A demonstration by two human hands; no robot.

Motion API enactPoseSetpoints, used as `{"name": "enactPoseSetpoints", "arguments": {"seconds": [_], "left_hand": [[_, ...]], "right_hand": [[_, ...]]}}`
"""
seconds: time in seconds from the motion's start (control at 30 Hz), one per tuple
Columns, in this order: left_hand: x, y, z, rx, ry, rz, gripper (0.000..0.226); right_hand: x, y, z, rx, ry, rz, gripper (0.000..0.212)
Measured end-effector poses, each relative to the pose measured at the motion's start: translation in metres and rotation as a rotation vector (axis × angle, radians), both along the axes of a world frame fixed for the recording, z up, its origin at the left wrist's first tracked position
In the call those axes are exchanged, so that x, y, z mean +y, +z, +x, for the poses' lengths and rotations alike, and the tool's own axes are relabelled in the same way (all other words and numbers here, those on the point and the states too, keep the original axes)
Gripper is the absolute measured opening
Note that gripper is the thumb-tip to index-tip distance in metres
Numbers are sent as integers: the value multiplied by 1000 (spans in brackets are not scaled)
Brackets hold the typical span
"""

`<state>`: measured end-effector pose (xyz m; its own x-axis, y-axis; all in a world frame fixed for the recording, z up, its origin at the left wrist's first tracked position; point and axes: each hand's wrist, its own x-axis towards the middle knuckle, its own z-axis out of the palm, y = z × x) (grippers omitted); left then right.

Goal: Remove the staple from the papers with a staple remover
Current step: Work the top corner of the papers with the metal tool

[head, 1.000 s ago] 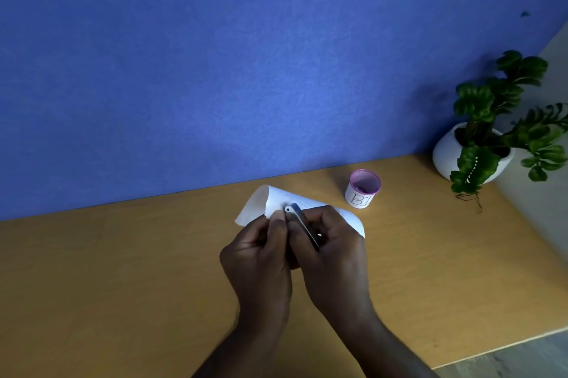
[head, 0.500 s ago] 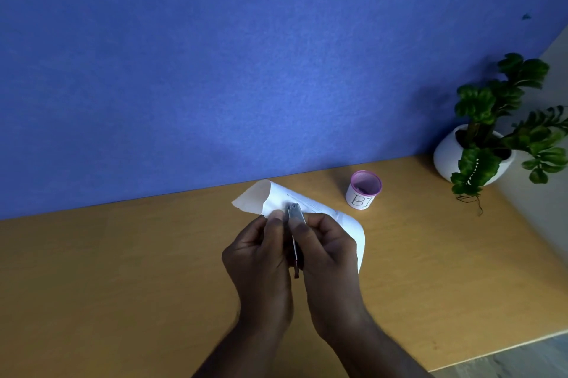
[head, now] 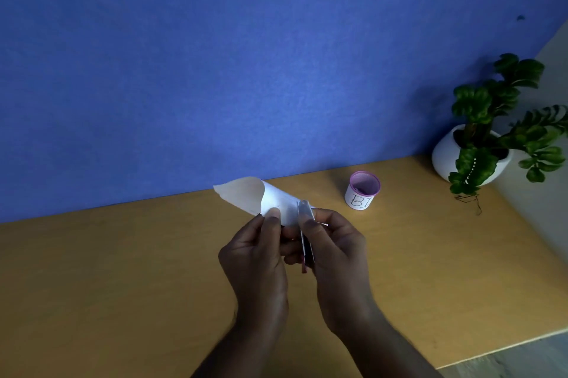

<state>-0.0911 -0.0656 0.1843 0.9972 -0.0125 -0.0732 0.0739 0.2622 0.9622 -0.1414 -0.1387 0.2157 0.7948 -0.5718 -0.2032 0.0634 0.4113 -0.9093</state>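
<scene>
Both hands raised just above wooden desk [head: 123, 270], working close together near the back edge by blue wall [head: 215, 54]

Left hand [head: 255, 257]: thumb and fingers pinched on the papers [head: 270, 196], w/ the sheets curled over so far end lifts and shows its underside. Grip closed on the sheets near their near edge

Right hand [head: 335, 257]: closed around staple remover [head: 305, 233], a thin flat metal tool w/ reddish lower end, held roughly upright; metal tip sits at top edge of paper btwn the two thumbs. Staple itself too small to make out; can't tell if tip is under it yet or if it's out

Judged step: prying, tip being worked at the stapled corner. Task looks mid-way, sheets not yet apart

To do it well (judgement):
- left pinch should stay close beside the staple so paper doesn't flex or tear
- slide the blade flat under staple crown, not dig into the sheet
- lever gently, lift straight, avoid twisting
- flattening the curl would give a firmer base than working in mid-air

Nearby, untouched: small white cup w/ pink rim [head: 362, 190] marked "B1", to the right of the papers and apart from them, poss. for the pulled staple. Potted plant [head: 491, 137] far right corner, well apart
</scene>
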Motion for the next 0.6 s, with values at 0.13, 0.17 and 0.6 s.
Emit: {"name": "enactPoseSetpoints", "arguments": {"seconds": [0.13,0.17,0.6], "left_hand": [[5,1,3,-68,14,54,39],[7,1,4,-86,17,65,38],[11,4,-2,-258,-12,208,31]], "right_hand": [[-6,1,-2,84,7,-322,7],[-7,0,-3,102,8,-397,8],[-10,-5,-5,83,-7,-668,6]]}}
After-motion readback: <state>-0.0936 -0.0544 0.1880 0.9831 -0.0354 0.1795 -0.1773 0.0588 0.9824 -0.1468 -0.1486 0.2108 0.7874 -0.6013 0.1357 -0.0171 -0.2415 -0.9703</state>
